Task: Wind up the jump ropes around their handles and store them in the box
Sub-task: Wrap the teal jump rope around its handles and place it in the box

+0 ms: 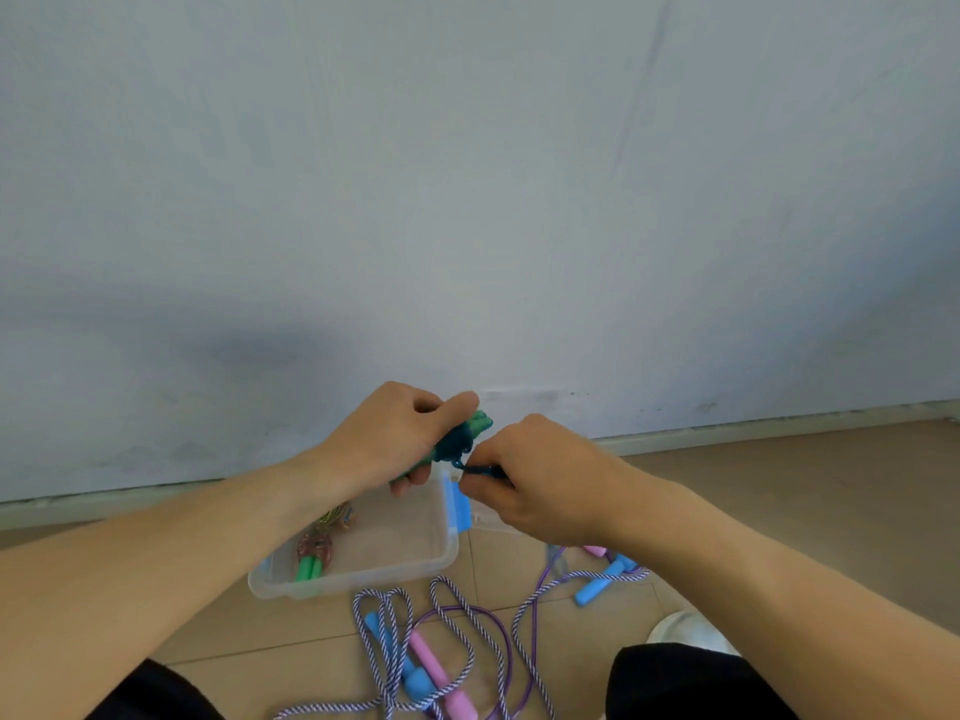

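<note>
head view, one frame, as i read it from my remote station. the left hand (400,433) curls round a pair of green handles (475,424) with teal rope (453,443) already coiled on them; the bundle's long axis runs diagonally, upper right to lower left, its top poking out past the thumb. the right hand (524,480), touching or just beside the left, pinches the free teal end between thumb and fingers, right at the coil. so the rope lies between the two hands, and the right one is nearer the loose tail. i judge the coming move to be a tuck or last turn of that tail round the bundle, which depends on the tail leaving the coil toward the right hand, across the handles' axis.

directly below the hands sits the clear box (447,556) on the floor (779,511), open, with a blue latch (460,506) on its right wall. inside, at the left end, lies one wound rope with green handles (310,566); a second wound bundle (337,518) seems to lie just behind it, partly hidden by the left forearm. the rest of the box shows bare.

outside, near the box, loose purple-and-white ropes (447,615) sprawl with blue handles (382,636) and pink handles (431,662); another blue handle (597,589) lies to the right, under the right forearm. these are not yet wound.
</note>
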### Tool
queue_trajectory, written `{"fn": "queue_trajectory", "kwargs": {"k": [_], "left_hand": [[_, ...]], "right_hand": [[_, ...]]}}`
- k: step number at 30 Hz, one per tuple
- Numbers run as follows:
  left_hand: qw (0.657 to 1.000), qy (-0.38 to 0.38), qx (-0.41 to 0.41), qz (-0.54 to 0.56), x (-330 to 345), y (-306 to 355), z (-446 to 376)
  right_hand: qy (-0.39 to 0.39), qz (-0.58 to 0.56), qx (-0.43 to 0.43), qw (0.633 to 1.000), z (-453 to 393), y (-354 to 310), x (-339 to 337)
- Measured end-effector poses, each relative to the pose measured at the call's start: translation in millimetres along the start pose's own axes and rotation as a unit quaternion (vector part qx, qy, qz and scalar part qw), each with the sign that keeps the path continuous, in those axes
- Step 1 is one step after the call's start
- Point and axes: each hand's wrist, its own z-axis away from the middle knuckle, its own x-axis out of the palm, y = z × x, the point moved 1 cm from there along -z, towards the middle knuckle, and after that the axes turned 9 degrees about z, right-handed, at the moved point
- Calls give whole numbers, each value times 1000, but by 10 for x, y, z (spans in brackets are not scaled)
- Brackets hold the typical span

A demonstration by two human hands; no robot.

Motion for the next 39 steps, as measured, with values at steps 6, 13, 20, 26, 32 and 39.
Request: {"fn": "queue_trajectory", "kwargs": {"k": [6, 13, 20, 26, 32, 39], "left_hand": [[983, -35, 6, -178, 25, 18, -8], [948, -270, -144, 87, 127, 37, 102], [937, -333, -35, 102, 122, 155, 169], [952, -256, 12, 168, 40, 169, 149], [953, -182, 22, 243, -40, 148, 98], [962, -102, 13, 254, -63, 104, 51]], "right_hand": [[105, 18, -61, 992, 48, 24, -143], [126, -246, 20, 961, 77, 204, -236], [82, -413, 52, 906, 0, 437, -108], [66, -486, 69, 869, -68, 400, -71], [78, -501, 55, 860, -92, 413, -90], [74, -371, 71, 923, -68, 318, -62]]}}
